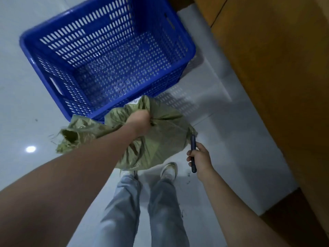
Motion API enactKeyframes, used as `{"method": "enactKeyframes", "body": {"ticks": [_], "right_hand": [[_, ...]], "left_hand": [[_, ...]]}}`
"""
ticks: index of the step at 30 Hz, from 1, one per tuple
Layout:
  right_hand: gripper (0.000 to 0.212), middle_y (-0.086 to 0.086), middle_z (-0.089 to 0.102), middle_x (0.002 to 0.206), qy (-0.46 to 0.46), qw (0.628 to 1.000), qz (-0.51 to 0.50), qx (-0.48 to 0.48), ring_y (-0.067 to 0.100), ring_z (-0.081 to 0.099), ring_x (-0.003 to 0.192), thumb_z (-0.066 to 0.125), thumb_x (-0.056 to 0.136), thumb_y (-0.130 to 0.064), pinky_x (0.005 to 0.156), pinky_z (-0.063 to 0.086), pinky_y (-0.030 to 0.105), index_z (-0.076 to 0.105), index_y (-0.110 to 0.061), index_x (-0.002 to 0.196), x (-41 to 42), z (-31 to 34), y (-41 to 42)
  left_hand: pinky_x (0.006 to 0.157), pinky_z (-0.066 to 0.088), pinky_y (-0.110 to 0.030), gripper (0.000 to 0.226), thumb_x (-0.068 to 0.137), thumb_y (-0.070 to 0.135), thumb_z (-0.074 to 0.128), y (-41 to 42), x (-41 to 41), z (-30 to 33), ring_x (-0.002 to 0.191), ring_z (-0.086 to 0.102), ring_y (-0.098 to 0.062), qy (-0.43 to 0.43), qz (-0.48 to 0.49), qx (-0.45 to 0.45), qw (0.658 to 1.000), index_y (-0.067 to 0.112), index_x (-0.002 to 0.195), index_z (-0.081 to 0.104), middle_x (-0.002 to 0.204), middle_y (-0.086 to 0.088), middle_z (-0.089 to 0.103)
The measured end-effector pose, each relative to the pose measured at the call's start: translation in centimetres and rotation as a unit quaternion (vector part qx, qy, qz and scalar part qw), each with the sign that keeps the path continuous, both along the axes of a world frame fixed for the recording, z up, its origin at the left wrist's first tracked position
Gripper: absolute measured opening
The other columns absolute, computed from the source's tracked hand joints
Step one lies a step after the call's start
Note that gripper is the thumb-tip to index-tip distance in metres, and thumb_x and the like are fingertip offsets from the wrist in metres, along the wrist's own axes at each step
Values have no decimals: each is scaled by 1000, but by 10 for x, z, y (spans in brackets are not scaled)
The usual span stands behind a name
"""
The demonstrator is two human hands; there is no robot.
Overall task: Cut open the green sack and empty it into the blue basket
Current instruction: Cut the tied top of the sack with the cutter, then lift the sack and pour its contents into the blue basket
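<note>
My left hand [140, 122] grips the bunched neck of the green woven sack [156, 148] and holds it up above the floor, just in front of my feet. The sack's frayed end [71, 138] hangs off to the left of my forearm. My right hand [199, 157] is shut on a dark blue utility knife [193, 148], whose tip touches the sack's right edge. The blue perforated basket [32, 43] stands on the floor just beyond the sack, with clear plastic wrapping faintly showing on its bottom.
A wooden cabinet or counter [276, 77] runs along the right side. The floor [26, 104] is glossy pale tile with small green fibre scraps near my feet. My jeans legs and light shoe [169, 171] are below the sack.
</note>
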State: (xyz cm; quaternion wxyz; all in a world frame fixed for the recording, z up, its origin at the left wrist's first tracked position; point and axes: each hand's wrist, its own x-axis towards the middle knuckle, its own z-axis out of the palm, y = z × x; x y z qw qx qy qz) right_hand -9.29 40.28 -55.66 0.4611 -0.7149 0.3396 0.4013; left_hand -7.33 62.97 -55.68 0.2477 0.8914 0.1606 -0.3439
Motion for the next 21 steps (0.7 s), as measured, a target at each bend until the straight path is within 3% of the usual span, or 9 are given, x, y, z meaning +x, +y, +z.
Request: {"method": "enactKeyframes", "body": {"ticks": [4,8,12,15,18,21], "right_hand": [[40,9,44,65,14,1000,18,-14,19,39,51,34,86,8,45,31,25,53,-8,117,2,40,11],[13,6,40,61,30,999,11,-9,17,34,47,38,91,-2,42,27,22,48,-9,86,4,90,19],[23,7,38,61,-4,1000,27,-14,18,33,47,40,92,-4,43,28,28,42,-14,70,13,146,28],[23,6,35,59,-20,999,31,-1,17,30,47,39,93,-6,45,26,29,41,-13,71,17,184,34],[21,6,36,60,-28,999,45,9,18,32,48,38,94,-7,46,27,30,42,-11,74,17,213,38],[22,5,38,60,-31,997,74,1,18,33,46,38,94,-11,44,29,30,43,-12,74,23,236,42]], "left_hand": [[90,47,-35,30,84,17,55,29,-9,64,107,61,-34,-31,23,-23,999,7,109,67,111,-17,67],[85,50,-33,30,78,5,49,49,-17,150,98,64,-30,-68,9,-23,997,7,97,71,99,-14,72],[77,51,-34,25,74,15,48,61,-23,249,97,63,-29,-167,-103,30,980,15,92,66,101,-6,70],[62,52,-33,44,67,29,28,62,-34,302,90,65,-27,-275,-190,86,939,16,86,66,94,-1,68],[36,45,-25,31,61,26,33,66,-45,343,66,63,-23,-315,-250,136,905,17,67,62,71,2,62],[33,40,-24,25,58,22,37,71,-54,375,72,45,-19,-345,-285,170,878,16,64,60,73,-1,60]]}}
